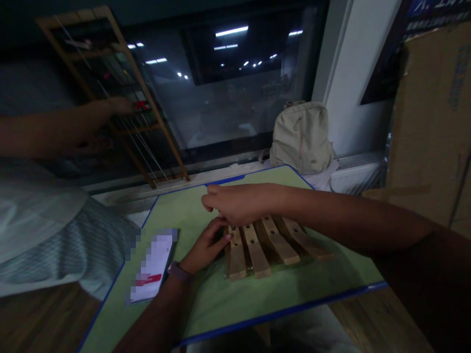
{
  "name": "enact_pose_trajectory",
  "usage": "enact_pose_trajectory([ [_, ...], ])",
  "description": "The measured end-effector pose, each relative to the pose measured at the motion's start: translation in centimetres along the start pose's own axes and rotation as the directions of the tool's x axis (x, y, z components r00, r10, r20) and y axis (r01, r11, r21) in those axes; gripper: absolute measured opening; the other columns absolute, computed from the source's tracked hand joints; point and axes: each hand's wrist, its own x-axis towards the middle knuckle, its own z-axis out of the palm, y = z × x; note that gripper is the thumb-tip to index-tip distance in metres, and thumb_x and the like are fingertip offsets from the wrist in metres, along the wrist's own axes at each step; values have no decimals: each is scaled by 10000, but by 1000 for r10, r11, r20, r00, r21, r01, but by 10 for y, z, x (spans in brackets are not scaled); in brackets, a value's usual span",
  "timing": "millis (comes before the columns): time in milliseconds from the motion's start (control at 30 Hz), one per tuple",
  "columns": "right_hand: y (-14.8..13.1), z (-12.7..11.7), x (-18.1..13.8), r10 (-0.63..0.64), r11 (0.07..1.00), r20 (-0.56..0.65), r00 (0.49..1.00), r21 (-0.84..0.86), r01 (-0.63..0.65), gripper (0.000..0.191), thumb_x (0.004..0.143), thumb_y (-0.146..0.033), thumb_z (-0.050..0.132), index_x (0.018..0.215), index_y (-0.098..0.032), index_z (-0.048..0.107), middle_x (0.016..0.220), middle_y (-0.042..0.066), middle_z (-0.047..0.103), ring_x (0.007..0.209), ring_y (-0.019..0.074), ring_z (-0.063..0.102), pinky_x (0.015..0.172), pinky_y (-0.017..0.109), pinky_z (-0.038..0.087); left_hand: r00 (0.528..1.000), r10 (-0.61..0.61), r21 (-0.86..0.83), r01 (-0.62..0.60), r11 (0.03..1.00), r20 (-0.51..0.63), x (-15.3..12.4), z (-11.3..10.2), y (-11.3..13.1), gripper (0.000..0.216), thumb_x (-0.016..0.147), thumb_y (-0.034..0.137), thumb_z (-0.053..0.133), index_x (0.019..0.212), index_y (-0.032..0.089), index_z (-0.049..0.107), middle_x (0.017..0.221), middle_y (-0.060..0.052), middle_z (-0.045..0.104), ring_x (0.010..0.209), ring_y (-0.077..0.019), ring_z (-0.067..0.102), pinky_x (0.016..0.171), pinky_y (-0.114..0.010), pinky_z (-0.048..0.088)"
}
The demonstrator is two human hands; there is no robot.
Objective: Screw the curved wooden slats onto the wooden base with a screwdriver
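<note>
Several pale wooden pieces with dark holes lie fanned out side by side on the green table. My left hand, with a band on its wrist, grips the far left part of the leftmost wooden piece, its thumb on the top face. Reaching in from the right, my right hand hangs over the far ends of the pieces. Its fingers are curled together close to my left fingertips. Whatever those fingers hold, if anything, is hidden. The right hand also covers the far ends of the pieces.
A phone, partly blurred out, lies on the table's left side. Another person's arm reaches toward a wooden frame with strings. Behind the table sit a beige backpack and a radiator. A large cardboard box stands at right.
</note>
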Motion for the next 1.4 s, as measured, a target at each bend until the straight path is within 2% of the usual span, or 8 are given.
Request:
enact_pose_trajectory([
  [167, 6, 1, -2, 118, 991, -65, 991, -60, -122, 138, 813, -283, 624, 883, -164, 627, 811, 51, 666, 733, 164, 572, 567, 250, 306, 1000, 16, 23, -16, 1000, 22, -1, -2, 2, 284, 914, 365, 525, 1135, 189, 553, 1183, -95, 596, 1122, -239, 545, 1016, -380, 401],
  [267, -6, 2, -6, 203, 960, -111, 973, -174, -220, 304, 866, -448, 544, 789, -166, 628, 722, 69, 646, 685, 194, 573, 536, 270, 257, 999, 29, 43, -29, 999, 13, -2, -1, 0, 321, 909, 355, 538, 1190, 203, 557, 1281, -94, 560, 1207, -254, 498, 1066, -402, 359],
  [467, -18, -2, -6, 8, 1000, -37, 999, 5, -8, 230, 830, -175, 572, 1055, -139, 544, 1093, 120, 585, 833, 160, 564, 606, 246, 357, 1000, 19, 19, -19, 1000, -8, -1, 0, -2, 327, 904, 359, 545, 1187, 197, 575, 1216, -92, 600, 1151, -243, 531, 1040, -393, 393],
  [567, -11, -3, -4, -50, 997, -9, 999, 51, 50, 127, 826, -146, 585, 952, -150, 568, 979, 71, 617, 838, 144, 558, 653, 232, 369, 1000, 22, 12, -22, 1000, 10, 0, -1, -2, 363, 898, 354, 557, 1230, 207, 554, 1260, -98, 579, 1183, -254, 511, 1057, -411, 376],
  [733, -10, 0, -10, 222, 951, -108, 969, -195, -240, 302, 902, -433, 508, 803, -163, 604, 760, 72, 633, 722, 191, 565, 593, 272, 301, 1000, 18, -7, -18, 1000, 12, 0, -1, 0, 301, 897, 366, 558, 1147, 201, 579, 1232, -99, 584, 1175, -249, 517, 1059, -408, 375],
  [1000, -20, 0, -11, -26, 1000, -18, 1000, 4, 26, 100, 843, -162, 566, 943, -163, 566, 991, 59, 587, 785, 135, 540, 629, 236, 338, 999, 35, 6, -35, 999, 3, 0, 0, 1, 319, 899, 361, 553, 1166, 186, 573, 1186, -93, 610, 1125, -255, 536, 1020, -408, 403],
  [1233, -13, 0, -8, 313, 902, -155, 937, -261, -345, 355, 904, -455, 491, 885, -136, 644, 819, 119, 659, 749, 239, 610, 599, 302, 347, 999, 39, -11, -39, 999, 22, 1, -2, 5, 282, 909, 361, 536, 1139, 201, 563, 1185, -98, 590, 1132, -238, 540, 1023, -391, 402],
  [1400, -20, -2, -15, 52, 999, -10, 999, -10, -53, 181, 867, -165, 538, 1030, -128, 608, 1143, 127, 598, 889, 166, 598, 709, 258, 409, 999, 50, -35, -50, 998, 15, 2, 0, 3, 331, 897, 361, 557, 1188, 204, 564, 1217, -95, 587, 1155, -248, 523, 1031, -396, 394],
])
